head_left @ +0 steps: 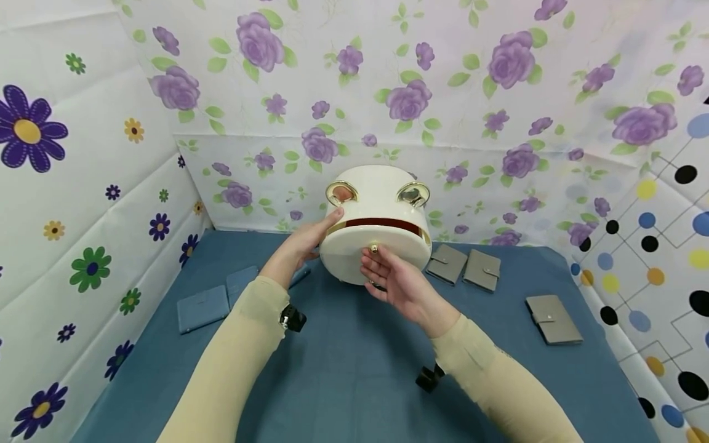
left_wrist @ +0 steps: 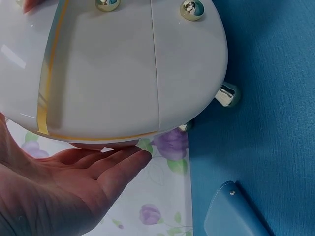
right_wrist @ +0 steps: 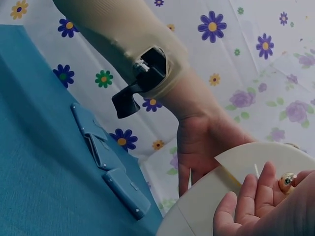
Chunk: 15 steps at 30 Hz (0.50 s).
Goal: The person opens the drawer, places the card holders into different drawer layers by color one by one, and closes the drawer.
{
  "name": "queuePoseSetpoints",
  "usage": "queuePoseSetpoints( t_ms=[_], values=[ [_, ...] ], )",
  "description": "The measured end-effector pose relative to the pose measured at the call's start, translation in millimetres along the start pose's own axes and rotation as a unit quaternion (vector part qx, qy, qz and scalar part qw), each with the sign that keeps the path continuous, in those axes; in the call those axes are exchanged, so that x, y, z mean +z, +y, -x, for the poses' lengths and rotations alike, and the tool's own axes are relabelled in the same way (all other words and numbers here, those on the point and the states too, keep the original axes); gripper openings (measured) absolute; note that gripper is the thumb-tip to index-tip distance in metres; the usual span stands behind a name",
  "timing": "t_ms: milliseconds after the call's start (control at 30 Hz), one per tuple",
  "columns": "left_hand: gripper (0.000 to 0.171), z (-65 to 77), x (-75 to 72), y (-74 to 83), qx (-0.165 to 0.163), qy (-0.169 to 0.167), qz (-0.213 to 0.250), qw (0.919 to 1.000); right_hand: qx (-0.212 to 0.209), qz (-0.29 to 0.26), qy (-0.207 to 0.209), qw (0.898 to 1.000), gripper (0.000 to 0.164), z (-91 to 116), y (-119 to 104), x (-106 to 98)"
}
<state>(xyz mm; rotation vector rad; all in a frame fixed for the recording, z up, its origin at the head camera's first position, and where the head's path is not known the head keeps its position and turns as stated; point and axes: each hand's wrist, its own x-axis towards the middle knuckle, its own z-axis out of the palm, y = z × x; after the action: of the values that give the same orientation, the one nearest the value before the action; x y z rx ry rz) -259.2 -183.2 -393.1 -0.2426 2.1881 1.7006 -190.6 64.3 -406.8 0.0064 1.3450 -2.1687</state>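
Observation:
A glossy white rounded storage box [head_left: 379, 191] with two gold rings on top stands at the back of the table, its front door [head_left: 346, 249] tipped partly out. A dark reddish gap shows above the door. My right hand [head_left: 407, 286] pinches the small gold knob [right_wrist: 287, 183] on the door between thumb and index finger, its other fingers loosely bent. Against the box's left side rests my left hand [head_left: 304, 243], fingers extended; the left wrist view shows that palm [left_wrist: 74, 189] alongside the box wall. Gold ball feet [left_wrist: 228, 94] support the box.
Blue wallets [head_left: 203, 309] lie on the blue tabletop [head_left: 354, 381] to the left, one partly behind the left arm. Two grey wallets [head_left: 482, 271] lie beside the box on the right, and another grey wallet [head_left: 554, 320] is farther right. Flowered and dotted sheets surround the table.

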Motion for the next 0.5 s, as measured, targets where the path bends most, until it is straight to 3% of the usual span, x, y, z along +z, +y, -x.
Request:
queuePoseSetpoints(
  t_ms=[500],
  values=[
    [0.124,-0.7,0.8,0.6,0.001,0.009,0.003,0.9999,-0.017,-0.023,0.016,0.999,0.036,-15,-2,-2]
  ],
)
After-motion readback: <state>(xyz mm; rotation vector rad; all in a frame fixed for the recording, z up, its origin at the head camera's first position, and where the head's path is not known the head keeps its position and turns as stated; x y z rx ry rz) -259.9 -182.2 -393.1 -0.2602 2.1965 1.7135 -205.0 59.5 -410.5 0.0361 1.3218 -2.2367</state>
